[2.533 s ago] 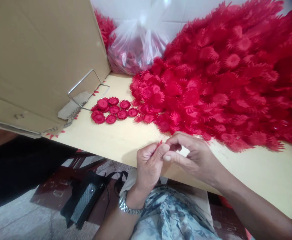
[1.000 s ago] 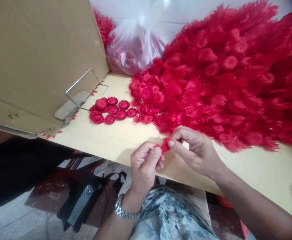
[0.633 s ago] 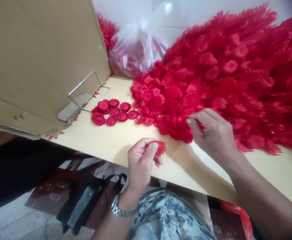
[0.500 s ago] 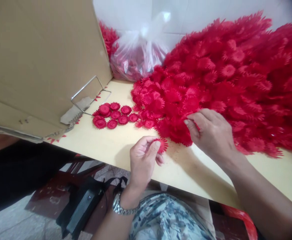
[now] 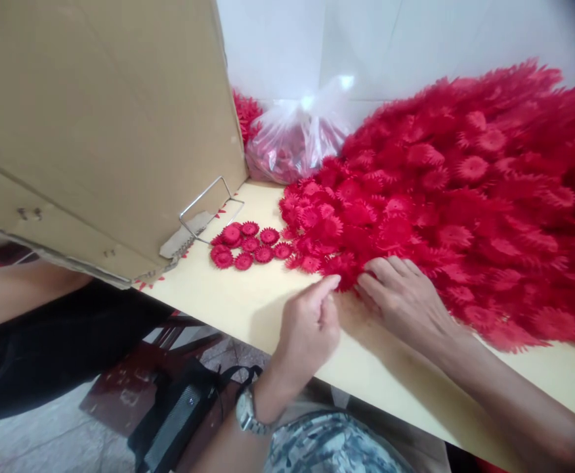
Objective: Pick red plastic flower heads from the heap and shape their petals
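Note:
My left hand, with a watch on its wrist, is closed with thumb and forefinger pressed together at the near edge of the pile. What it grips, if anything, is hidden. Beside it, my right hand has its fingers curled down at the pile's front edge, their tips hidden. A large heap of red flower-shaped pieces with toothed rims spreads behind and to the right of both hands. Left of the heap, several thicker red toothed rosettes lie together on the pale tabletop.
A tall cardboard box stands at the left, a bent wire frame against its foot. A tied clear plastic bag of red pieces rests by the wall. Another person's arm shows at the left. A black bag is below the table.
The view has shifted left, so the scene sits further right and lower. My left hand has turned over toward the heap; the red flower it held is now out of sight. My right hand has lowered.

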`<state>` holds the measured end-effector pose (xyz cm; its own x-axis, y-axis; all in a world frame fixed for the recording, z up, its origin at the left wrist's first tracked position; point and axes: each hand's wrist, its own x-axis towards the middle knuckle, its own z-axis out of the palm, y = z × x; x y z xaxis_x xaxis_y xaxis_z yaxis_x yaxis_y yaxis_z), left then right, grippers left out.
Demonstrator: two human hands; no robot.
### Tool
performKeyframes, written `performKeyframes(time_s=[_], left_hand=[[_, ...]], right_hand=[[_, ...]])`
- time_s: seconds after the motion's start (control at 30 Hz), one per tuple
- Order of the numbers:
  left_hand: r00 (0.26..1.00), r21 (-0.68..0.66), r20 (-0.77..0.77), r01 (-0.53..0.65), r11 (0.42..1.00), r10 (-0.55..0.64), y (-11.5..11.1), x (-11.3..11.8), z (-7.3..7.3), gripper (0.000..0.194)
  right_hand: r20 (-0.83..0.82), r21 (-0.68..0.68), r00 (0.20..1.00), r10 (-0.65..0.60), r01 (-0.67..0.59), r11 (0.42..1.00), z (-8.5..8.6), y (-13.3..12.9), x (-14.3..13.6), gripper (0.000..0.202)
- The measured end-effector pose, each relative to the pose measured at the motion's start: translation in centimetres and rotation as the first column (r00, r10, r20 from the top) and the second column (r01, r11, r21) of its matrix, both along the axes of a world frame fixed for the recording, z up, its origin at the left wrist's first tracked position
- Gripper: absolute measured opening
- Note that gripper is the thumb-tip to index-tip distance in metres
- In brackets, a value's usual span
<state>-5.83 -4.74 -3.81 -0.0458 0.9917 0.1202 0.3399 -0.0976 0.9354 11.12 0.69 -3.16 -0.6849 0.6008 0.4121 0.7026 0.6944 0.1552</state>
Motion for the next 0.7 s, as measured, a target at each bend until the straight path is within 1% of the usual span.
performKeyframes(time_s=[0.03,0.07,0.1,0.13,0.17,0.2,0.23,0.27,0.3,0.37,0.47,0.53,0.63,0.67,0.7], left_hand=[[0.989,0.066,-0.139,-0.038,0.997,0.047,0.4,-0.9,0.3,0.036],[0.941,0.136,-0.316,-0.078,0.988,0.118,0.9,-1.8,0.6,0.035],[0.844,0.199,-0.501,-0.102,0.975,0.191,1.6,-2.8,1.0,0.031],[0.716,0.223,-0.661,-0.099,0.970,0.225,2.4,-3.6,1.3,0.028],[0.592,0.240,-0.766,-0.098,0.966,0.251,3.1,-4.4,1.5,0.026],[0.492,0.242,-0.836,-0.062,0.968,0.241,3.8,-5.0,1.6,0.025],[0.418,0.235,-0.880,-0.031,0.971,0.227,4.4,-5.4,1.6,0.024],[0.371,0.222,-0.905,-0.002,0.975,0.207,4.9,-5.7,1.5,0.024],[0.345,0.208,-0.920,0.022,0.978,0.188,5.2,-5.9,1.3,0.023],[0.334,0.191,-0.928,0.048,0.980,0.164,5.7,-6.1,1.0,0.023],[0.367,0.221,-0.912,0.060,0.973,0.185,6.2,-6.9,0.8,0.023],[0.436,0.290,-0.868,0.054,0.955,0.239,6.3,-7.7,1.0,0.022],[0.573,0.439,-0.746,0.041,0.898,0.339,5.5,-8.2,1.6,0.022],[0.608,0.486,-0.709,0.055,0.872,0.357,4.9,-8.0,1.9,0.022],[0.628,0.529,-0.687,0.086,0.844,0.366,4.3,-7.7,2.1,0.022]], right_hand=[[0.022,0.017,1.000,-0.022,0.022,1.000,0.0,0.2,0.1,0.023],[0.036,0.028,0.999,-0.039,0.038,0.999,0.1,0.3,0.1,0.025],[0.043,0.031,0.998,-0.048,0.047,0.998,0.1,0.4,0.1,0.025],[0.041,0.029,0.998,-0.048,0.046,0.998,0.1,0.4,0.2,0.026],[0.031,0.023,0.999,-0.040,0.039,0.999,0.2,0.4,0.2,0.025],[0.014,0.013,1.000,-0.028,0.028,1.000,0.2,0.3,0.2,0.024],[-0.005,0.002,1.000,-0.015,0.015,1.000,0.3,0.2,0.2,0.022],[-0.025,-0.007,1.000,-0.004,0.004,1.000,0.3,0.1,0.3,0.020],[-0.042,-0.014,0.999,0.007,-0.007,1.000,0.4,0.0,0.3,0.019],[-0.065,-0.031,0.997,0.029,-0.031,0.999,0.6,-0.1,0.4,0.018],[-0.089,-0.045,0.994,0.060,-0.064,0.997,0.8,-0.2,0.6,0.018],[-0.116,-0.051,0.990,0.077,-0.083,0.995,0.9,-0.3,0.8,0.017],[-0.233,-0.080,0.969,0.081,-0.102,0.992,1.2,-0.7,0.6,0.018],[-0.303,-0.123,0.951,0.062,-0.104,0.987,1.4,-1.0,0.4,0.017],[-0.386,-0.201,0.922,0.016,-0.101,0.974,1.7,-1.3,0.0,0.017]])
